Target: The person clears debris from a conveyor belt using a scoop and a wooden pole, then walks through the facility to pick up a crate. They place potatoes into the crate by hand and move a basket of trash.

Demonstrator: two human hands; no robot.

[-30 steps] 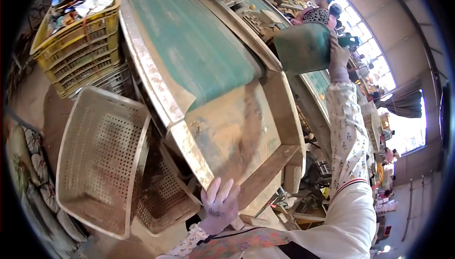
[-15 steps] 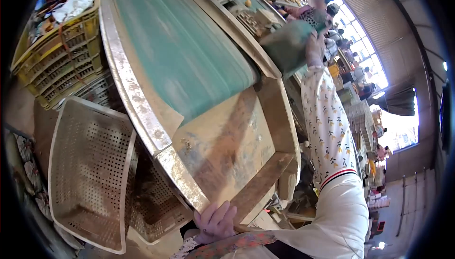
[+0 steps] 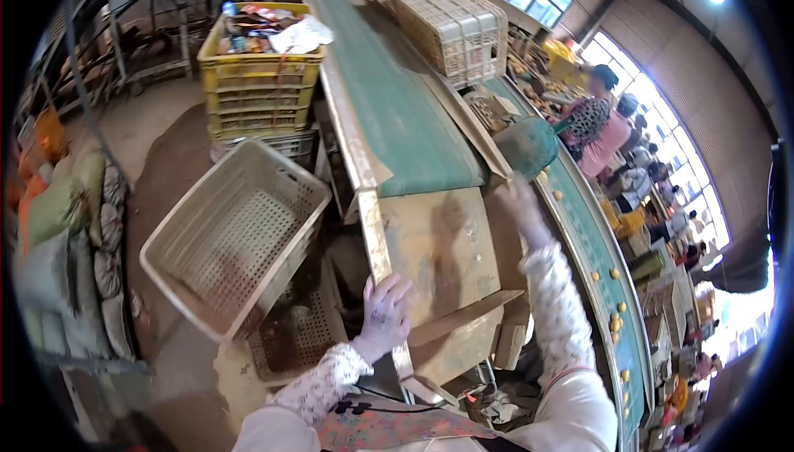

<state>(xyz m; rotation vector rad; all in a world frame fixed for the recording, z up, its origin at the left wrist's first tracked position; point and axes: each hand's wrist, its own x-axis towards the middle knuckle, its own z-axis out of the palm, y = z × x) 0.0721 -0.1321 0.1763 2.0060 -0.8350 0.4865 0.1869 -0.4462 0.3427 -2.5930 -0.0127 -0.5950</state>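
My left hand [image 3: 385,313] rests on the metal side rail [image 3: 370,237] of the chute, its fingers bent over the edge. At the right side of the chute is my right hand [image 3: 523,204], blurred by motion, just below a green scoop-like container [image 3: 528,148]; whether it touches it cannot be made out. Between my hands lies the worn chute board [image 3: 451,245], below the end of the green conveyor belt [image 3: 405,121]. A wooden strip [image 3: 467,318] crosses the lower part of the board.
Left stand a tilted plastic crate [image 3: 240,237] and a yellow crate [image 3: 263,96] of litter. A white crate [image 3: 451,30] sits beside the belt. Round produce lies on a second belt [image 3: 591,237] at right. Co-workers [image 3: 600,129] stand beyond; sacks [image 3: 62,278] lie far left.
The view has tilted up and shifted, showing more of the hall. My right arm has drawn back and bent, with my hand now nearer the chute. My left hand remains on the rail.
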